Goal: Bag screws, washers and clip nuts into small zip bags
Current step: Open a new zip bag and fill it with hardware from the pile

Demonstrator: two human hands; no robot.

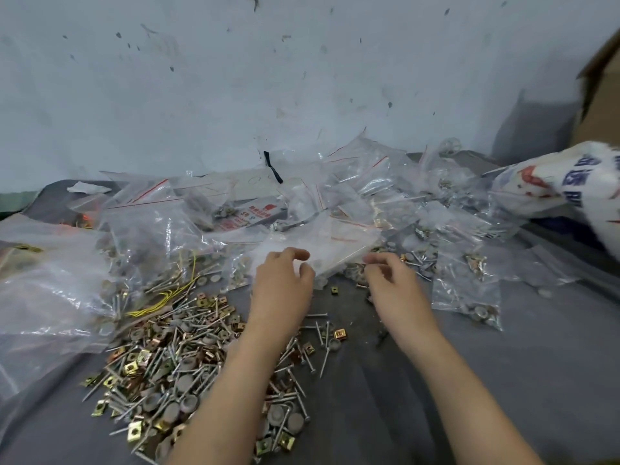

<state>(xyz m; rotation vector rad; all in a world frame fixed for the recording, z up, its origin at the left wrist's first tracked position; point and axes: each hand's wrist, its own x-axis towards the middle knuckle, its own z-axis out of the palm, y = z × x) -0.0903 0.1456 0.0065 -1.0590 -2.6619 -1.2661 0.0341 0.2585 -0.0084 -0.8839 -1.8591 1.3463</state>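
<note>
Clear plastic fills the middle: a stack of small zip bags (pixel 335 243) lies flat on the grey tabletop (pixel 503 380), and both my hands are at its near edge. My left hand (pixel 281 290) has its fingers (pixel 297 254) curved, thumb and forefinger a little apart around the stack's edge; blur keeps me from telling whether they grip it. My right hand (pixel 394 286) is half curled, fingertips at the stack's right corner, grip equally unclear. My left forearm hides part of the heap of screws, washers and clip nuts (pixel 167 357). At the right edge, a cardboard box (pixel 600 95) is cut off.
</note>
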